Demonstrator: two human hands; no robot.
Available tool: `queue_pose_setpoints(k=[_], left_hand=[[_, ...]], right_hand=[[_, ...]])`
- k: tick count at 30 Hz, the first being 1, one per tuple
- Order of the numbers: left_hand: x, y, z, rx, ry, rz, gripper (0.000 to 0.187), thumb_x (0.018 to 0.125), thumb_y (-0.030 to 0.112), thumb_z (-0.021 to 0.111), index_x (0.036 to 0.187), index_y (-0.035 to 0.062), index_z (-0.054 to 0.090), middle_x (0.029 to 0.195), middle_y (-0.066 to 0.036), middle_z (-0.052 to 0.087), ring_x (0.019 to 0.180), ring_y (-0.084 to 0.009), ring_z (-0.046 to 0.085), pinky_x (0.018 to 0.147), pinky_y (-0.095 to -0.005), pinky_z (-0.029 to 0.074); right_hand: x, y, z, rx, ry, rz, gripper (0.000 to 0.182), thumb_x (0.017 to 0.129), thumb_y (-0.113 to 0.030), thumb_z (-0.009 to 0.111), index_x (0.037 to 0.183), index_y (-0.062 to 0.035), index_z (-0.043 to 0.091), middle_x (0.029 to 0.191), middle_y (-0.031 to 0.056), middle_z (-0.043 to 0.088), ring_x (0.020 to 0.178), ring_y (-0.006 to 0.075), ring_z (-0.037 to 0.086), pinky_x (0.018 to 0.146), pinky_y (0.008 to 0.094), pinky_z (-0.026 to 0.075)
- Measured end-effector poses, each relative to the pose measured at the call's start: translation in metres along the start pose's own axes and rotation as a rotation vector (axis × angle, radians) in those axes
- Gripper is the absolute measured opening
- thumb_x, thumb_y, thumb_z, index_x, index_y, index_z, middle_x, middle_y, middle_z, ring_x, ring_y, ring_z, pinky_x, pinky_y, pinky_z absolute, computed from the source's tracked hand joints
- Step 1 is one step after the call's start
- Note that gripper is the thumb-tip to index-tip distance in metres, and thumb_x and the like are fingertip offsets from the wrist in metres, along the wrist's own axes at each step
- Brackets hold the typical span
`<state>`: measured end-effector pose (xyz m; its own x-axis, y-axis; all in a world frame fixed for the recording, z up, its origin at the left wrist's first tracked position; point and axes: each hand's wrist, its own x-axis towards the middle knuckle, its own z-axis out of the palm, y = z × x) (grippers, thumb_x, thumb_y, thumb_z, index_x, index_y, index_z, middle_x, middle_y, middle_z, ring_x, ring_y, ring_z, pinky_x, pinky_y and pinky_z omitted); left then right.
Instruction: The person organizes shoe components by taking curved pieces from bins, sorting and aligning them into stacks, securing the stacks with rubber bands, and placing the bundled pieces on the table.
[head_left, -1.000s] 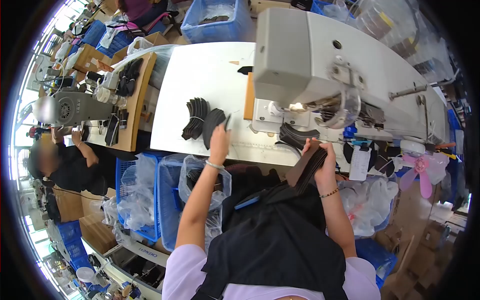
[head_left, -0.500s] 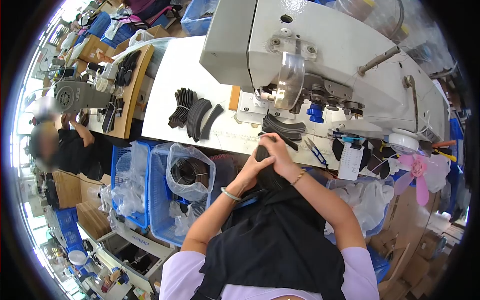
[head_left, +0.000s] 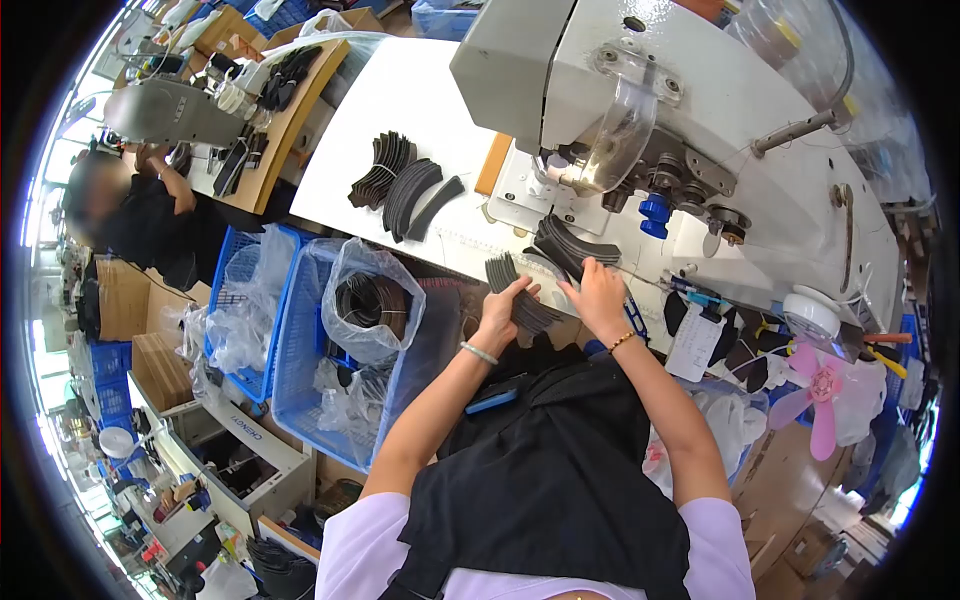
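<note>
My left hand (head_left: pixel 503 312) grips a fanned stack of dark curved strips (head_left: pixel 506 275) at the table's front edge, thumb on top. Beside it my right hand (head_left: pixel 601 302) has its thumb and fingers bent around the end of a dark curved strip (head_left: pixel 543 262); the exact contact is partly hidden. Just beyond the right fingers lies a pile of similar strips (head_left: pixel 575 246) on the white table. More curved strips lie further left in a bundle (head_left: pixel 383 172), a second stack (head_left: pixel 408 200) and a single-looking piece (head_left: pixel 436 209).
A sewing machine (head_left: pixel 690 90) stands over the table (head_left: pixel 360 95). Right of my hands are blue-handled snips (head_left: pixel 636 316), a paper card (head_left: pixel 694 345) and a pink fan (head_left: pixel 815 395). Blue crates (head_left: pixel 300 400) with plastic bags stand left below. Another person (head_left: pixel 140 215) sits at far left.
My hands, pressed together around the stack before, have separated. The left now holds the stack fanned out to the left; the right has moved right beside the pile. The view has shifted slightly.
</note>
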<state>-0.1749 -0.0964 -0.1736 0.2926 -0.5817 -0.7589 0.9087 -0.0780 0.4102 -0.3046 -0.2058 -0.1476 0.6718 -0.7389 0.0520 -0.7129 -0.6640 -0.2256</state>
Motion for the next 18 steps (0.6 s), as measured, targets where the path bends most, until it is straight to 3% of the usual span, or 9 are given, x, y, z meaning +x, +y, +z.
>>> queue_pose_setpoints(k=[2, 7, 10, 12, 15, 17, 18], left_hand=[[0.008, -0.008, 0.011, 0.010, 0.100, 0.079, 0.020, 0.080, 0.010, 0.067, 0.091, -0.0040, 0.058, 0.081, -0.012, 0.063, 0.074, -0.0214, 0.064, 0.066, -0.0298, 0.052], [0.025, -0.020, 0.010, -0.010, 0.109, 0.124, 0.013, 0.079, 0.007, 0.065, 0.086, -0.0032, 0.061, 0.074, -0.010, 0.063, 0.068, -0.0181, 0.061, 0.061, -0.0282, 0.050], [0.022, -0.017, 0.001, 0.048, 0.064, 0.112, 0.013, 0.080, 0.007, 0.064, 0.088, -0.0028, 0.061, 0.077, -0.010, 0.063, 0.070, -0.0191, 0.062, 0.064, -0.0286, 0.051], [0.017, -0.011, -0.001, -0.125, 0.034, 0.026, 0.013, 0.081, 0.007, 0.063, 0.090, -0.0027, 0.061, 0.084, -0.011, 0.064, 0.077, -0.0212, 0.063, 0.069, -0.0313, 0.053], [0.005, -0.005, -0.007, -0.192, -0.014, 0.013, 0.014, 0.083, 0.008, 0.062, 0.092, -0.0030, 0.060, 0.093, -0.012, 0.063, 0.084, -0.0237, 0.063, 0.074, -0.0347, 0.054], [0.003, -0.006, -0.014, -0.209, -0.008, 0.021, 0.019, 0.083, 0.010, 0.064, 0.096, -0.0038, 0.059, 0.096, -0.012, 0.063, 0.088, -0.0250, 0.063, 0.076, -0.0360, 0.054], [0.004, -0.007, -0.016, -0.202, -0.003, 0.008, 0.020, 0.083, 0.011, 0.064, 0.095, -0.0035, 0.059, 0.095, -0.012, 0.063, 0.088, -0.0249, 0.063, 0.077, -0.0358, 0.054]], right_hand=[[-0.002, 0.000, 0.010, 0.019, -0.026, -0.028, 0.037, 0.074, -0.033, 0.068, 0.088, -0.0034, 0.050, 0.077, 0.0116, 0.057, 0.076, 0.0284, 0.059, 0.071, 0.0387, 0.043], [-0.006, -0.002, 0.027, 0.100, -0.031, -0.125, 0.022, 0.074, -0.017, 0.063, 0.085, -0.0032, 0.050, 0.080, 0.0136, 0.056, 0.077, 0.0297, 0.058, 0.067, 0.0398, 0.048], [-0.004, -0.008, 0.025, 0.200, 0.015, -0.215, 0.022, 0.073, -0.014, 0.063, 0.086, -0.0029, 0.049, 0.082, 0.0149, 0.055, 0.077, 0.0315, 0.057, 0.067, 0.0389, 0.048], [0.001, -0.013, 0.021, 0.460, -0.056, -0.096, 0.021, 0.073, -0.009, 0.063, 0.084, -0.0021, 0.047, 0.085, 0.0157, 0.051, 0.077, 0.0325, 0.054, 0.066, 0.0383, 0.048], [0.006, -0.014, 0.009, 0.631, -0.048, -0.124, 0.020, 0.073, -0.003, 0.061, 0.083, -0.0020, 0.044, 0.086, 0.0159, 0.048, 0.079, 0.0329, 0.052, 0.067, 0.0372, 0.046], [0.011, -0.007, 0.005, 0.629, -0.083, -0.163, 0.016, 0.075, 0.000, 0.059, 0.082, -0.0028, 0.045, 0.090, 0.0145, 0.048, 0.085, 0.0306, 0.051, 0.072, 0.0373, 0.044], [0.015, -0.003, 0.004, 0.546, 0.069, -0.322, 0.015, 0.076, -0.002, 0.060, 0.083, -0.0033, 0.046, 0.093, 0.0140, 0.050, 0.088, 0.0298, 0.052, 0.076, 0.0371, 0.043]])
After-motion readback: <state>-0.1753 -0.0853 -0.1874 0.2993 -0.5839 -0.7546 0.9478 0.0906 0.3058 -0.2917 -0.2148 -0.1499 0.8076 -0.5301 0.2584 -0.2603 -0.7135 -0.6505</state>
